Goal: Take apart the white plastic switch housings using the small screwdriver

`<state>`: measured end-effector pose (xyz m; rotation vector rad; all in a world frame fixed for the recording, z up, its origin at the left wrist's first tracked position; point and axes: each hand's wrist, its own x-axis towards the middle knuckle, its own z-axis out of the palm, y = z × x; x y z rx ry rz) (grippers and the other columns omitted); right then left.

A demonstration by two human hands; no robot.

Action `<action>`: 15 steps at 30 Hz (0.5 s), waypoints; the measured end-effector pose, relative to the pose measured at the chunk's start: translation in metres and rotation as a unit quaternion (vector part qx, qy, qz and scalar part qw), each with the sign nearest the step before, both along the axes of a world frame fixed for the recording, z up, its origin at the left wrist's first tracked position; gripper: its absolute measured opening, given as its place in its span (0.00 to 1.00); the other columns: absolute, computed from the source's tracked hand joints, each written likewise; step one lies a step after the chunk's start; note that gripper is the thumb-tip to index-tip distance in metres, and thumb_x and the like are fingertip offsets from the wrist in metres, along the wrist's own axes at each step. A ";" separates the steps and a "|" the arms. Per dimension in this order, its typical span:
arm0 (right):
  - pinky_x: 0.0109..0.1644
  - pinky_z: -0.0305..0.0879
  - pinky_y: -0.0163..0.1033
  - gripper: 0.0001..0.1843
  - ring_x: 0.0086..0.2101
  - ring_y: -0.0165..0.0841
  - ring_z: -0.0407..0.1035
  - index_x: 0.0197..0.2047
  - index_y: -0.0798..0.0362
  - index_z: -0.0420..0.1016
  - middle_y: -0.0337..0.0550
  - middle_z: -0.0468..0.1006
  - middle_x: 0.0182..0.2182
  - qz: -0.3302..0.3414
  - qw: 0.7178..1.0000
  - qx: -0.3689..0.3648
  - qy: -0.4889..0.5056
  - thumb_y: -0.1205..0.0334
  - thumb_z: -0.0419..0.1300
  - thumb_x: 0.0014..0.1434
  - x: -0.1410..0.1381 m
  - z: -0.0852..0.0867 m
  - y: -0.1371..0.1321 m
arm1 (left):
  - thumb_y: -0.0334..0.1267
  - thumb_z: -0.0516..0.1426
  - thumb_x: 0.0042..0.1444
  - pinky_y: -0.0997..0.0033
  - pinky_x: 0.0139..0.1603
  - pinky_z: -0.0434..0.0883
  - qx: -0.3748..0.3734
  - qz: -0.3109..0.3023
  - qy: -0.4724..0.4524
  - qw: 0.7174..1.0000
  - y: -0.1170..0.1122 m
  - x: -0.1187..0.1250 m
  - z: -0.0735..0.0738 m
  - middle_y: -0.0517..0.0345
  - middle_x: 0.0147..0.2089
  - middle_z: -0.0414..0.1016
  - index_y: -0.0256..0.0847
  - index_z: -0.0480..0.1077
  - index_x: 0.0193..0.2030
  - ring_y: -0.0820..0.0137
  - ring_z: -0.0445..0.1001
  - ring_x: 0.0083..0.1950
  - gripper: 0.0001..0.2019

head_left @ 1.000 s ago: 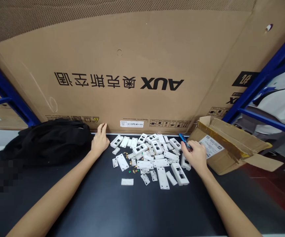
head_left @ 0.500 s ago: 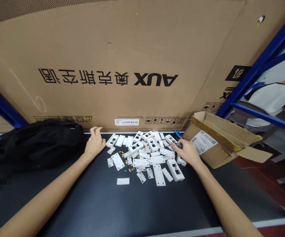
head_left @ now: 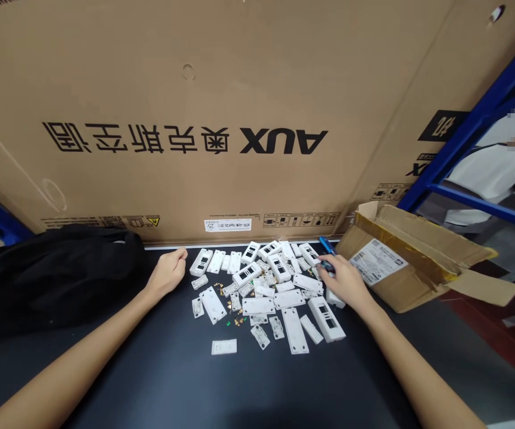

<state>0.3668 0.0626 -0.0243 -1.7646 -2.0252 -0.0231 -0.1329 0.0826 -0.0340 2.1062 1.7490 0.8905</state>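
Note:
White plastic parts lie in a loose pile on the black table: slotted socket housings [head_left: 247, 273], flat plates [head_left: 295, 330] and small inner pieces [head_left: 259, 336]. Tiny brass-coloured bits [head_left: 239, 322] are scattered among them. Just left of the pile, my left hand [head_left: 167, 274] rests with its fingers curled in; nothing shows in them. At the pile's right side, my right hand [head_left: 349, 283] has its fingertips closed on a small dark object [head_left: 327, 266], whose kind I cannot make out. Beyond those fingers lies a blue pen-like tool [head_left: 326, 245].
An open cardboard box [head_left: 391, 262] stands on the right. A black cloth bundle [head_left: 61, 274] lies at the left. A large printed carton [head_left: 212, 185] walls off the back, between blue metal frame bars [head_left: 462, 164]. Another person [head_left: 492, 173] is beyond the bars.
My left hand's fingers, spread before, have curled in. My right hand stays by the dark object at the pile's right. The view has shifted slightly; the parts lie as they did.

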 end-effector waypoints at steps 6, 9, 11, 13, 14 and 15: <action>0.45 0.67 0.46 0.16 0.40 0.46 0.76 0.42 0.52 0.79 0.51 0.81 0.39 -0.019 1.000 0.003 0.010 0.54 0.53 0.62 0.018 0.016 -0.001 | 0.50 0.56 0.69 0.75 0.25 0.63 -0.024 -0.013 -0.164 0.986 0.008 -0.014 -0.010 0.67 0.26 0.63 0.37 0.67 0.33 0.77 0.61 0.23 0.18; 0.41 0.66 0.44 0.13 0.35 0.44 0.76 0.36 0.50 0.78 0.48 0.82 0.34 -0.001 1.000 -0.023 0.010 0.54 0.54 0.61 0.025 0.022 -0.004 | 0.51 0.54 0.70 0.78 0.20 0.56 -0.051 -0.028 -0.251 0.966 0.011 -0.017 -0.014 0.70 0.23 0.57 0.38 0.65 0.32 0.79 0.53 0.19 0.20; 0.40 0.66 0.42 0.14 0.34 0.43 0.76 0.34 0.49 0.78 0.46 0.83 0.33 0.014 0.999 -0.040 0.011 0.52 0.55 0.61 0.026 0.024 -0.006 | 0.53 0.54 0.70 0.78 0.19 0.52 -0.067 -0.037 -0.302 0.950 0.012 -0.017 -0.015 0.71 0.22 0.52 0.39 0.63 0.30 0.80 0.49 0.19 0.21; 0.38 0.66 0.42 0.15 0.32 0.42 0.76 0.34 0.49 0.79 0.46 0.82 0.32 0.023 0.998 -0.051 0.013 0.51 0.55 0.62 0.024 0.024 -0.007 | 0.54 0.53 0.69 0.78 0.18 0.49 -0.078 -0.042 -0.343 0.935 0.013 -0.018 -0.015 0.72 0.22 0.49 0.40 0.61 0.29 0.80 0.46 0.18 0.22; 0.37 0.66 0.42 0.15 0.31 0.41 0.75 0.34 0.49 0.79 0.45 0.82 0.31 0.027 0.998 -0.055 0.013 0.51 0.55 0.62 0.024 0.025 -0.008 | 0.54 0.53 0.69 0.78 0.18 0.48 -0.083 -0.043 -0.360 0.928 0.014 -0.018 -0.015 0.72 0.22 0.48 0.40 0.60 0.29 0.80 0.46 0.19 0.23; 0.36 0.66 0.41 0.15 0.30 0.41 0.75 0.35 0.49 0.79 0.45 0.82 0.30 0.030 0.998 -0.058 0.015 0.51 0.55 0.63 0.023 0.026 -0.008 | 0.55 0.53 0.68 0.77 0.18 0.46 -0.087 -0.043 -0.373 0.923 0.014 -0.018 -0.015 0.72 0.22 0.47 0.41 0.59 0.29 0.80 0.45 0.19 0.23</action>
